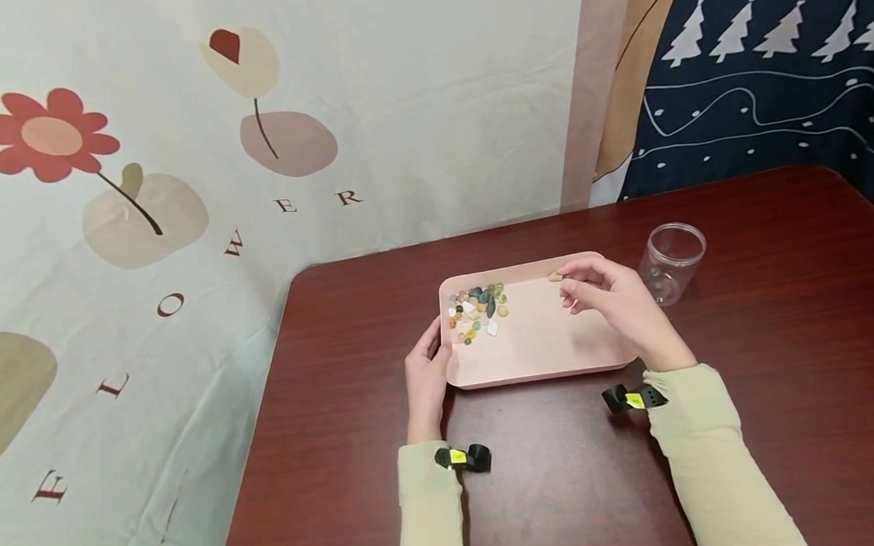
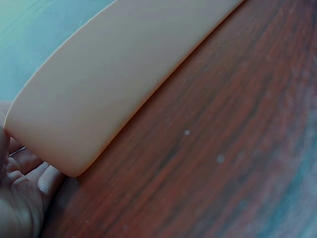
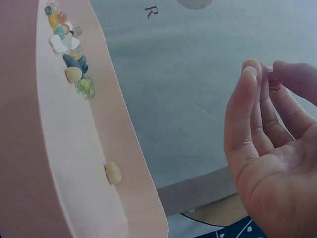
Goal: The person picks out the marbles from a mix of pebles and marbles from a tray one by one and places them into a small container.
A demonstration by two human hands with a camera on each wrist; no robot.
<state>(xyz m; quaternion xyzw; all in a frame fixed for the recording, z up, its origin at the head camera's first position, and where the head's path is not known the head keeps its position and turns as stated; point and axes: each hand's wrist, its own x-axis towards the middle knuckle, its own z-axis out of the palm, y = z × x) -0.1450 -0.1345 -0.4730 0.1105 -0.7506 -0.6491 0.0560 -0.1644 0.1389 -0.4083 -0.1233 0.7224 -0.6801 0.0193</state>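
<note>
A pink tray [image 1: 538, 333] lies on the table, with a cluster of small coloured stones [image 1: 476, 304] at its left end. My left hand [image 1: 426, 382] grips the tray's left side; in the left wrist view its curled fingers [image 2: 47, 181] lie against the tray's end wall. Over the tray's right part, my right hand [image 1: 615, 300] is raised. Between thumb and fingertip it pinches a small reddish stone [image 3: 273, 82], seen in the right wrist view. One pale yellowish stone [image 3: 113, 173] lies apart from the cluster, by the far wall of the tray.
A clear, see-through cup [image 1: 673, 263] stands just right of the tray, behind my right hand. The dark red-brown table [image 1: 554, 466] ends at the back against a printed cloth [image 1: 429, 140]. A navy cloth with white trees [image 1: 765, 103] hangs at the back right.
</note>
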